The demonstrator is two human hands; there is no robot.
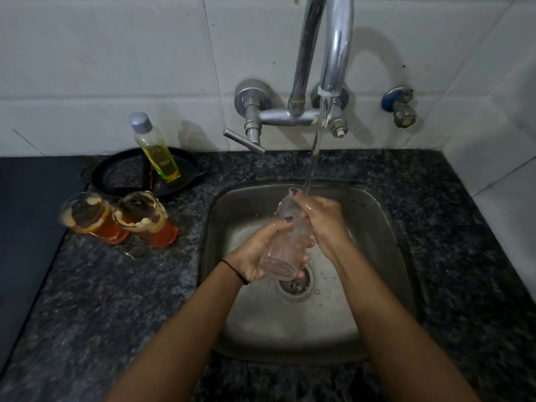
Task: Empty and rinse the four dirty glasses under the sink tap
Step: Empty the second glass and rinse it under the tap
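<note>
The left hand [262,250] is gripping the lower body of a clear glass [285,242], fingers wrapped around it, a dark band sitting on the wrist. The right hand [322,224] is closing on the upper part of the same glass, thumb lying over the rim. The glass is being held tilted above the steel sink [385,227], over the drain [295,282]. Water [314,149] is running from the tap [333,53] and meeting the glass at its rim. On the granite counter [116,285] to the left, two dirty glasses [90,219] [145,220] holding orange liquid are standing side by side. Behind them, a bottle of yellow liquid [155,149] is resting in a black pan [124,175].
</note>
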